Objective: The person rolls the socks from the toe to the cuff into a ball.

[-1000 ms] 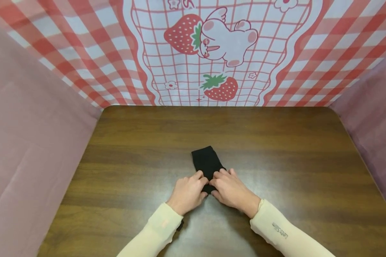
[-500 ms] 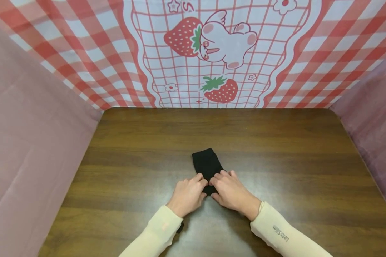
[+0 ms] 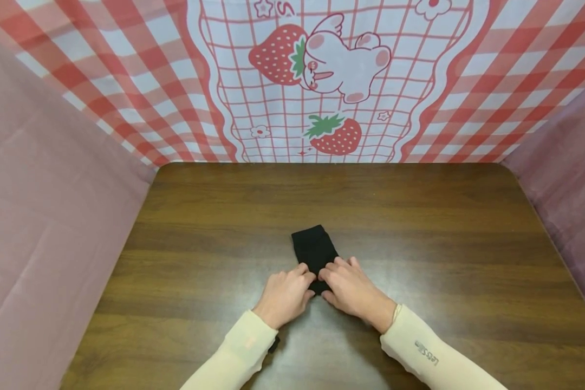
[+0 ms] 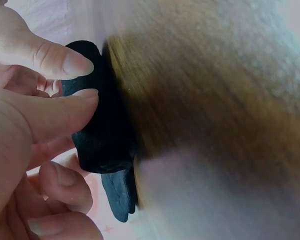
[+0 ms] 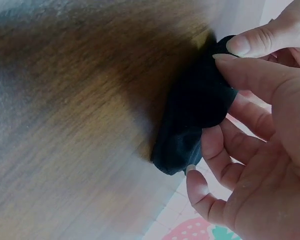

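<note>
A black sock [image 3: 314, 248] lies on the wooden table in front of me, its flat far end pointing away and slightly left. The near end is rolled into a thick bundle, plain in the left wrist view as a rounded black roll [image 4: 102, 125]. My left hand [image 3: 285, 293] pinches the left side of this roll, thumb on the near face and fingers over the far side. On its right side my right hand [image 3: 350, 288] pinches likewise, both thumb tips close together. In the right wrist view, the sock's [image 5: 190, 107] loose part shows beyond the curled fingers.
The brown wooden table [image 3: 214, 216] reaches back to a red-and-white checked cloth [image 3: 156, 70] with strawberry prints. Pink drapes [image 3: 53, 179] hang along both sides. A small dark object [image 3: 273, 344] shows beside the left sleeve cuff.
Both hands keep their pinch on the sock with hardly any movement. The whole head view shifts very slightly.
</note>
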`<state>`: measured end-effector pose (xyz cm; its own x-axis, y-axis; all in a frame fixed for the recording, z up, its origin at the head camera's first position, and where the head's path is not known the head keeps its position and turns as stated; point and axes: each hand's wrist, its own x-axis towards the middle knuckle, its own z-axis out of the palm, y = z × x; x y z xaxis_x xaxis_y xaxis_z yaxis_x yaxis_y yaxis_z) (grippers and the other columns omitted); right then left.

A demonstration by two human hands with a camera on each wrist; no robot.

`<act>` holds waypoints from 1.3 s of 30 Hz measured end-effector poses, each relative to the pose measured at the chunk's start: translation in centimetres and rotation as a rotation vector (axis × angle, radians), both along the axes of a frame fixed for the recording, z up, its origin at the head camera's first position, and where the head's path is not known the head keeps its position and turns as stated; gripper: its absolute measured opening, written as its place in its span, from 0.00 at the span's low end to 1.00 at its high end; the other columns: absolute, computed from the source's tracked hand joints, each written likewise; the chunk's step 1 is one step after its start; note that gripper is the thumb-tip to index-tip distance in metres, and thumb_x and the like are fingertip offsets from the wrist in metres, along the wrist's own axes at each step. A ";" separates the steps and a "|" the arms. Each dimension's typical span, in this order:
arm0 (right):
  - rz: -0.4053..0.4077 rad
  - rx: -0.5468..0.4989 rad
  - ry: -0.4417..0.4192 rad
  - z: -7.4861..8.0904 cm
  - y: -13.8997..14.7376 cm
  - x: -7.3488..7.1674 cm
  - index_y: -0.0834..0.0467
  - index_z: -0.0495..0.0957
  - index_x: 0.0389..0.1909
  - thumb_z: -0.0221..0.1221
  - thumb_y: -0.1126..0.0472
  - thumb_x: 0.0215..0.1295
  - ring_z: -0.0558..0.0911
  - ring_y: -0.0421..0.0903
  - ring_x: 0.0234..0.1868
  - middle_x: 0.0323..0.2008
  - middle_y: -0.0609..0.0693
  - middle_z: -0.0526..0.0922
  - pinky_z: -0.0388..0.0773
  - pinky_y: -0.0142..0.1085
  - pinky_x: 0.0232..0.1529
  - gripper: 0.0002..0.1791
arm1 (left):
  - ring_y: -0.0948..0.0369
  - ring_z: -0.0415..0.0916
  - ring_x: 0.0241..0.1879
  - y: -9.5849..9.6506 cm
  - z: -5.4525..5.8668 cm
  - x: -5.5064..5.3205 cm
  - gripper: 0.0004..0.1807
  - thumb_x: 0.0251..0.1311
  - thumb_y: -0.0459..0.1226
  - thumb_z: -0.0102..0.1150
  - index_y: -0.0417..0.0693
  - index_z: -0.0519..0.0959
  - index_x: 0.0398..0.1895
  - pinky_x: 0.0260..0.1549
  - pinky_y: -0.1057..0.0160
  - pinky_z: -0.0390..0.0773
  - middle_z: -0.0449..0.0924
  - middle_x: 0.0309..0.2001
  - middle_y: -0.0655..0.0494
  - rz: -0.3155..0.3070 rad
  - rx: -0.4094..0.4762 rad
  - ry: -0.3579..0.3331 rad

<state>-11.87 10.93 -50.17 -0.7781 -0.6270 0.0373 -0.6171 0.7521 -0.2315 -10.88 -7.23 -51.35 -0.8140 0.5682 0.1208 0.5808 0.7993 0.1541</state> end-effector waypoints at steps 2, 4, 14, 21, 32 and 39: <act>0.005 0.005 -0.002 0.1 0.0 0.0 0.56 0.82 0.33 0.73 0.58 0.53 0.72 0.46 0.34 0.31 0.47 0.81 0.60 0.41 0.33 0.11 | 0.59 0.75 0.19 0.0 0.1 0.0 0.11 0.57 0.44 0.71 0.51 0.85 0.40 0.15 0.62 0.74 0.77 0.35 0.57 0.004 0.001 -0.002; 0.006 0.008 -0.011 0.1 0.0 -0.1 0.56 0.82 0.32 0.73 0.58 0.54 0.72 0.46 0.33 0.30 0.47 0.80 0.59 0.40 0.33 0.10 | 0.59 0.75 0.19 0.0 0.1 0.0 0.12 0.56 0.45 0.72 0.51 0.85 0.40 0.15 0.62 0.74 0.77 0.34 0.58 0.009 0.006 -0.001; 0.017 -0.010 -0.052 0.4 0.2 -0.2 0.55 0.84 0.34 0.71 0.58 0.56 0.71 0.45 0.32 0.31 0.47 0.81 0.58 0.40 0.32 0.08 | 0.61 0.70 0.16 0.0 0.3 0.1 0.16 0.50 0.46 0.76 0.52 0.82 0.40 0.13 0.63 0.70 0.73 0.35 0.58 0.015 0.035 0.023; 0.024 -0.005 -0.065 0.4 0.1 -0.1 0.56 0.84 0.35 0.70 0.58 0.58 0.72 0.45 0.32 0.32 0.47 0.82 0.58 0.40 0.32 0.08 | 0.59 0.74 0.19 0.0 0.4 0.1 0.15 0.50 0.44 0.76 0.52 0.82 0.38 0.15 0.62 0.73 0.75 0.34 0.59 0.015 0.018 0.041; 0.001 -0.003 -0.064 0.5 -0.1 0.1 0.58 0.85 0.36 0.73 0.56 0.54 0.71 0.47 0.34 0.32 0.47 0.76 0.59 0.40 0.33 0.12 | 0.59 0.76 0.20 0.0 0.1 0.1 0.12 0.51 0.44 0.75 0.53 0.85 0.37 0.15 0.62 0.74 0.75 0.33 0.60 0.016 0.020 0.047; -0.025 -0.025 -0.073 0.1 -0.2 0.0 0.58 0.84 0.38 0.77 0.56 0.49 0.72 0.48 0.37 0.35 0.47 0.74 0.61 0.41 0.34 0.18 | 0.60 0.76 0.19 0.0 0.1 0.0 0.12 0.51 0.44 0.75 0.53 0.85 0.37 0.15 0.63 0.73 0.75 0.32 0.60 0.007 0.013 0.062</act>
<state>-11.82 10.74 -50.10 -0.7948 -0.6068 -0.0047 -0.5789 0.7606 -0.2939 -10.93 -7.27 -51.26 -0.8089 0.5601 0.1786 0.5836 0.8018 0.1288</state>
